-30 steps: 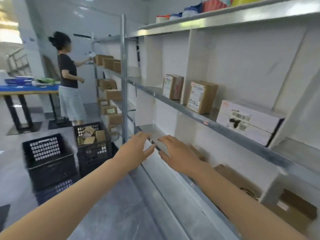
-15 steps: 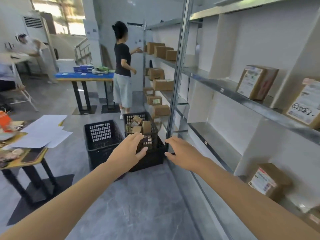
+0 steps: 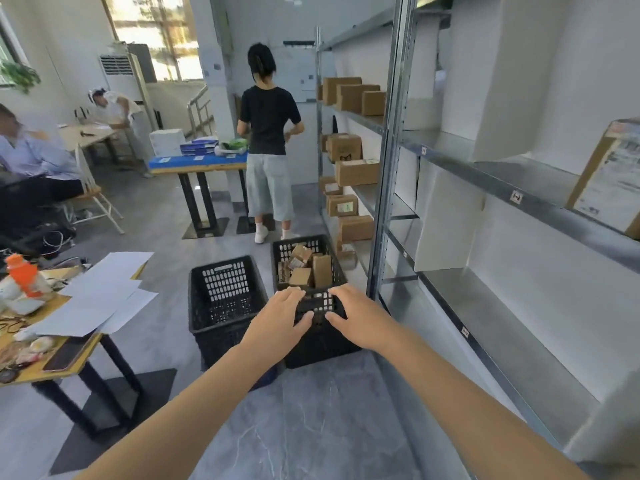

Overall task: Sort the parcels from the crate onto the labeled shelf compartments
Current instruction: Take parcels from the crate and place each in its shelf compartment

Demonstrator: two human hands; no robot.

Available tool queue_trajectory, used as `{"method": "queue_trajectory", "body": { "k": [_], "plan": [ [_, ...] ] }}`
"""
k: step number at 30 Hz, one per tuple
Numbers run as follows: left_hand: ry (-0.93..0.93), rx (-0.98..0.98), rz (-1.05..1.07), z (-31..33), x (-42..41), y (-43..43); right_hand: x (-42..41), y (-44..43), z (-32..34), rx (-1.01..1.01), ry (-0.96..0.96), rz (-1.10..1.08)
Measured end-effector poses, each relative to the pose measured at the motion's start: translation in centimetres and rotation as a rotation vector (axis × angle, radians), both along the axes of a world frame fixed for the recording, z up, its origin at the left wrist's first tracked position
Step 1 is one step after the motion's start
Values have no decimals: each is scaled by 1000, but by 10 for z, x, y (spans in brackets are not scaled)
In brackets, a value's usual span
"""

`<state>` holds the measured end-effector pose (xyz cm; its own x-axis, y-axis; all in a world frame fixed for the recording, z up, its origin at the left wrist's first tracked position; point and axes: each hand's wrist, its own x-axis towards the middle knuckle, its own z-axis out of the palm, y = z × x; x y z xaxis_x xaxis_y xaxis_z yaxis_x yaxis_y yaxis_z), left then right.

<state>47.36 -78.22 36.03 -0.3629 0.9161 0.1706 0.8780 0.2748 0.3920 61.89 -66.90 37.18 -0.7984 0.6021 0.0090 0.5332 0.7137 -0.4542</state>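
Observation:
A black plastic crate [image 3: 313, 332] stands on the floor ahead, holding several small cardboard parcels [image 3: 308, 266]. My left hand [image 3: 282, 315] and my right hand [image 3: 356, 318] are stretched out side by side in front of its near wall, fingers apart, both holding nothing. The metal shelf unit [image 3: 491, 171] with white dividers and small labels runs along my right. One labelled parcel [image 3: 613, 178] stands on its middle level at the far right.
A second black crate [image 3: 225, 299] sits left of the first. A person in a black top [image 3: 268, 147] stands at the farther shelf with more boxes [image 3: 353, 95]. A wooden table with papers [image 3: 93, 292] is on my left, a blue-topped table [image 3: 201, 162] beyond.
My view has swung left, away from the shelf and toward the crates. Both empty hands now reach at the parcel crate, which appears closer than before.

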Motion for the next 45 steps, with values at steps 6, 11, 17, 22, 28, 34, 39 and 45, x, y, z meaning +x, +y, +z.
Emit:
{"method": "queue_trajectory", "body": {
  "k": [6, 11, 17, 22, 28, 34, 39, 45],
  "plan": [
    [23, -22, 45, 3, -32, 97, -27, 100, -3, 8, 22, 11],
    [-39, -43, 78, -16, -62, 144, -54, 146, -26, -42, -10, 31],
    [-135, 20, 157, -26, -119, 206, -100, 208, -35, -31, -62, 65],
    [-162, 33, 145, -40, -175, 258, -167, 262, -42, -37, -99, 70],
    [-169, 15, 112, -43, -274, 325, -266, 329, -51, -70, -157, 85],
    [-192, -5, 112, -55, -364, 395, -351, 405, -68, -90, -155, 30],
    [-208, -118, 113, -95, -406, 428, -393, 443, -98, -159, -194, 15],
    [-245, -184, 160, -137, -453, 489, -434, 505, -145, -239, -252, 32]
  ]
}}
